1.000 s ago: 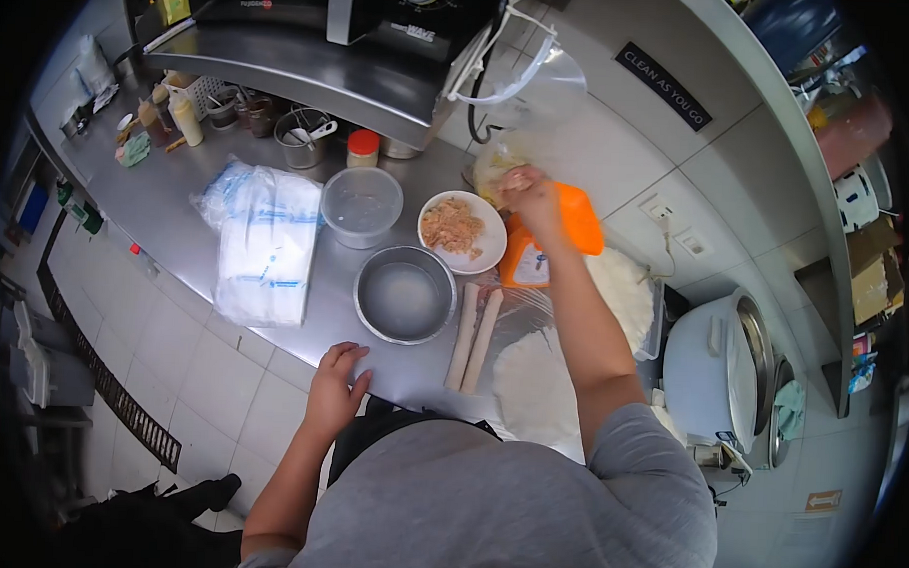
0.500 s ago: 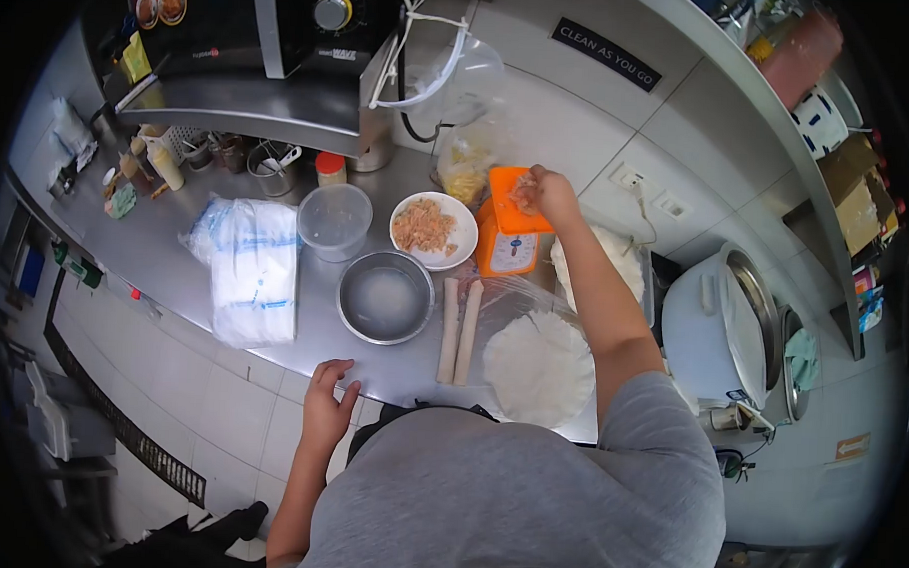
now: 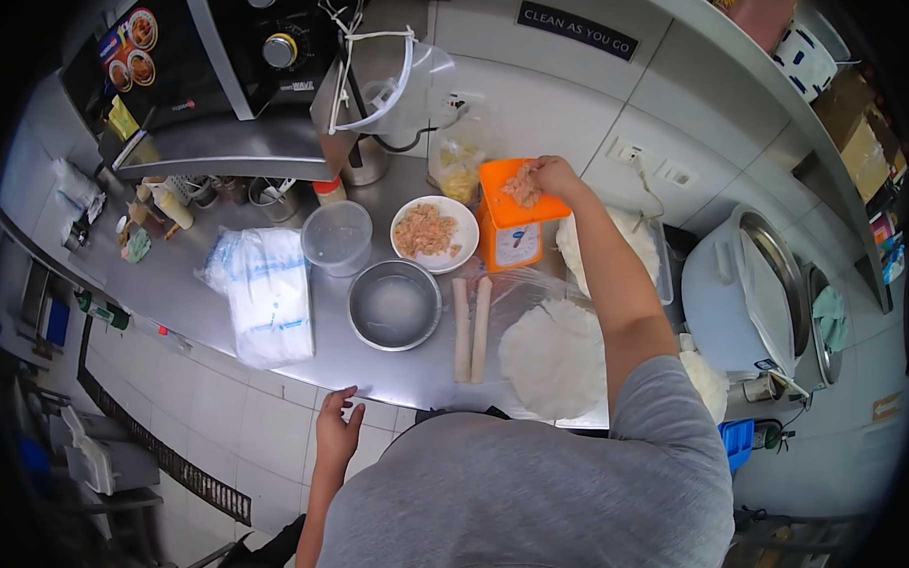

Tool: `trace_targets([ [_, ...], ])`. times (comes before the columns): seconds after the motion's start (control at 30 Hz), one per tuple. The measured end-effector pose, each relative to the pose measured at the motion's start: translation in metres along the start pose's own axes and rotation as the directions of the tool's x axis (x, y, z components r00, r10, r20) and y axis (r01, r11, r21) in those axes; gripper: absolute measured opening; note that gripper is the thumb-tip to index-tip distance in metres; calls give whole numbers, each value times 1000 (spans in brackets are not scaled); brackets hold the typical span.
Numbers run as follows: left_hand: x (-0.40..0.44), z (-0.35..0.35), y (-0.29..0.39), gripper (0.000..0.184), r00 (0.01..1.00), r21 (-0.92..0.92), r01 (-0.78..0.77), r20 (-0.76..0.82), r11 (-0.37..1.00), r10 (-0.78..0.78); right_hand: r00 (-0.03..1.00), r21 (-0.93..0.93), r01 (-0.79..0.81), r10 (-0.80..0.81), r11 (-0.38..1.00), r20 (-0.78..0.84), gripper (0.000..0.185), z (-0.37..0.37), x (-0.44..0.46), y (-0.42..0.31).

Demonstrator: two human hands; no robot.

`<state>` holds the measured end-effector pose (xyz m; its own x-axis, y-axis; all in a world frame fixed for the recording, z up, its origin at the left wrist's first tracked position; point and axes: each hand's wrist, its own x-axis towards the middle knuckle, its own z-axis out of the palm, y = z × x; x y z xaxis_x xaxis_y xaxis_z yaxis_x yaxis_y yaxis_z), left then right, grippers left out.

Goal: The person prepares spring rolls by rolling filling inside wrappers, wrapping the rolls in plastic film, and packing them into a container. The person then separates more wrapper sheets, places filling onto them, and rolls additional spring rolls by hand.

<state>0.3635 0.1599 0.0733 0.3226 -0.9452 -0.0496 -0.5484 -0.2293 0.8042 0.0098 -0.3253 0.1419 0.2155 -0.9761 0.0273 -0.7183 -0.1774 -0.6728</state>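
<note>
My right hand [image 3: 558, 177] is over the orange tray [image 3: 549, 206] of a kitchen scale [image 3: 517, 246], its fingers curled at the edge of a small heap of pinkish chopped filling [image 3: 523, 186]. More of this filling lies in a white bowl [image 3: 463, 214] to the left. Off the counter's front edge hovers my left hand [image 3: 339, 427], empty, fingers apart. Nearest to it on the counter is a metal bowl [image 3: 394, 305] with cloudy liquid. Two pale rolls [image 3: 471, 330] lie side by side, left of a stack of thin round white wrappers [image 3: 552, 358].
A plastic pack [image 3: 271, 298] and a clear round tub [image 3: 336, 237] stand left. Behind the scale leans a bag with yellow contents [image 3: 456, 174]. A microwave [image 3: 252, 67] overhangs the back left. At right are a tray of white sheets [image 3: 666, 261] and a large tub [image 3: 739, 294].
The camera view has shifted and turned slightly. My right hand has drawn toward the right side of the tray, showing more of the filling there. My left hand stays off the counter edge.
</note>
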Motion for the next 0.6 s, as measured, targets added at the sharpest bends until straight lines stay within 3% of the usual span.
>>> trace_targets([
  [0.03, -3, 3, -15, 32, 1000, 7, 21, 8, 1000, -21, 1000, 49, -14, 14, 999, 7, 24, 2, -1, 0],
  [0.13, -17, 12, -53, 32, 993, 61, 104, 49, 993, -107, 967, 105, -135, 154, 985, -201, 28, 12, -24, -29],
  [0.33, -45, 25, -126, 34, 941, 187, 261, 170, 947, -293, 945, -44, 3, -18, 999, -327, 24, 14, -27, -29],
  [0.47, -62, 34, -191, 35, 910, 269, 294, 213, 917, -355, 970, 277, -19, 85, 961, -229, 12, 6, -21, -26],
  [0.6, -75, 33, -238, 38, 879, 223, 334, 276, 916, -388, 980, 657, -71, 174, 751, -93, 11, -4, -25, -36],
])
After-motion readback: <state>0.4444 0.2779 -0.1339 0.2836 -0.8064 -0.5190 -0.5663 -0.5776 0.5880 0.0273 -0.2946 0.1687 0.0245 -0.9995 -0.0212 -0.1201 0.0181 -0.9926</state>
